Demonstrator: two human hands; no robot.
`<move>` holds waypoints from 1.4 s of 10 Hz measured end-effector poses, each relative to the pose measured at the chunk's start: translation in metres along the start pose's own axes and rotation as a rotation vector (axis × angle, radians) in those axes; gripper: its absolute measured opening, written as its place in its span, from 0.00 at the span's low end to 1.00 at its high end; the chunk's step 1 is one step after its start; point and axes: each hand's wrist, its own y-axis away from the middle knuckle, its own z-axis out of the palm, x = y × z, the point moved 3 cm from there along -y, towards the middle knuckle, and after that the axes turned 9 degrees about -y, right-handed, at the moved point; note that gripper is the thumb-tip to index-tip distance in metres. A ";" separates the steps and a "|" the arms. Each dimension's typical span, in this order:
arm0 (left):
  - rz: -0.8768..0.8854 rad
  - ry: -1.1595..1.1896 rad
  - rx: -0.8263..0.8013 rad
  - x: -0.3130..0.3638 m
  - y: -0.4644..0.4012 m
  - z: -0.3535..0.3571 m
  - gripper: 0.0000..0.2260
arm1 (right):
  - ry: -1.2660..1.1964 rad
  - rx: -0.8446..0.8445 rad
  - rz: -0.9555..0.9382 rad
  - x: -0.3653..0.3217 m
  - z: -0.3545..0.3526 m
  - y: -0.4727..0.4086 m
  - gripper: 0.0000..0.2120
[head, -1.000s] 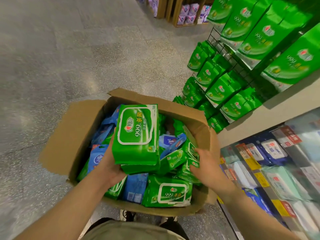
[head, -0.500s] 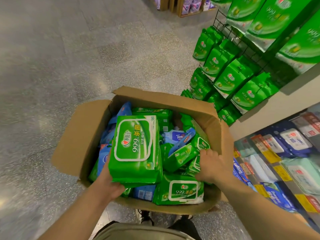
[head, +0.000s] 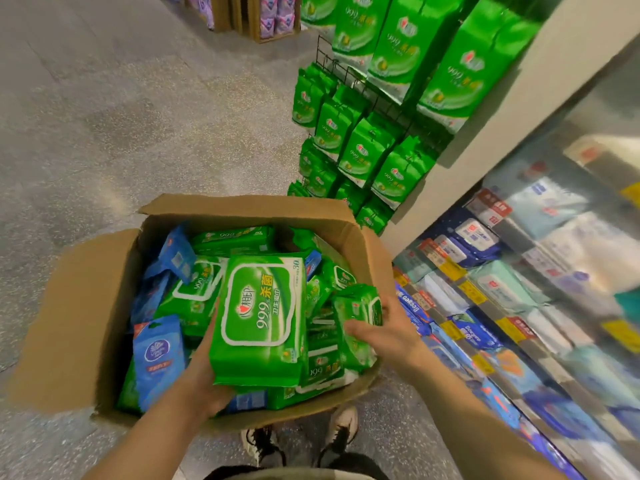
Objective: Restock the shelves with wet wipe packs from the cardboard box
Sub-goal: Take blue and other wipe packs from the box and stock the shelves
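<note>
- Shelves (head: 519,289) stand to the person's right, stocked with blue and white packs; a wire rack (head: 360,133) of hanging green packs sits beyond the box. Nothing from the box has reached either yet.
- Box (head: 86,306) sits open on the floor, flaps out, full of green and blue packs in a loose jumble.
- Big green pack (head: 261,317) rides above the box contents, face up. Against a second ago it sits lower and nearer the person, more over the box centre.
- Left hand (head: 204,372) holds it from beneath and along the near left edge, fingers curled under; fingertips are hidden by the pack.
- Right hand (head: 384,329): a second ago it was down among the packs at the box's right wall; now its fingers are closed round a small green pack (head: 356,313), tilted and partly lifted out.
- Judgement: both hands are loaded, so picking looks done; the carry to the shelves comes next.
</note>
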 end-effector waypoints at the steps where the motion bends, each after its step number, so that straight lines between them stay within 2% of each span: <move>1: -0.032 -0.015 -0.033 -0.010 0.004 0.020 0.19 | -0.554 -0.085 0.097 -0.004 -0.013 0.025 0.28; 2: -0.031 -0.101 -0.035 -0.022 0.011 0.050 0.22 | -0.811 -0.088 0.089 -0.005 -0.036 0.053 0.25; 3: -0.113 -0.109 -0.157 -0.040 0.021 0.083 0.21 | -1.072 -0.023 0.096 0.008 -0.063 0.074 0.36; 4: -0.075 -0.110 -0.376 -0.061 0.038 0.130 0.31 | -1.267 0.030 0.032 0.028 -0.094 0.097 0.41; 5: 0.046 0.126 -0.776 -0.093 0.036 0.142 0.27 | -1.330 0.077 -0.072 0.052 -0.138 0.136 0.41; 6: 0.039 -0.086 -0.686 -0.138 0.069 0.180 0.30 | -1.353 0.153 -0.131 0.092 -0.189 0.182 0.46; 7: -0.144 -0.266 -0.763 -0.185 0.104 0.231 0.34 | -1.344 0.277 -0.207 0.133 -0.237 0.234 0.45; 8: -0.214 -0.303 -0.843 -0.231 0.121 0.268 0.32 | -1.396 0.426 -0.233 0.173 -0.282 0.275 0.37; 9: -0.278 -0.303 -0.939 -0.276 0.141 0.311 0.29 | -1.453 0.608 -0.223 0.207 -0.323 0.312 0.36; 10: -0.259 -0.398 -0.926 -0.309 0.166 0.351 0.20 | -1.495 0.667 -0.308 0.224 -0.360 0.348 0.30; 11: -0.251 -0.459 -0.898 -0.336 0.182 0.389 0.15 | -1.498 0.632 -0.421 0.230 -0.397 0.379 0.27; 12: -0.285 -0.509 -0.890 -0.361 0.190 0.420 0.20 | -1.550 0.679 -0.495 0.244 -0.434 0.395 0.23; 13: -0.287 -0.577 -0.937 -0.379 0.196 0.452 0.16 | -1.534 0.825 -0.494 0.261 -0.473 0.403 0.20; 14: -0.297 -0.579 -0.973 -0.397 0.197 0.485 0.15 | -1.455 0.918 -0.417 0.270 -0.507 0.403 0.23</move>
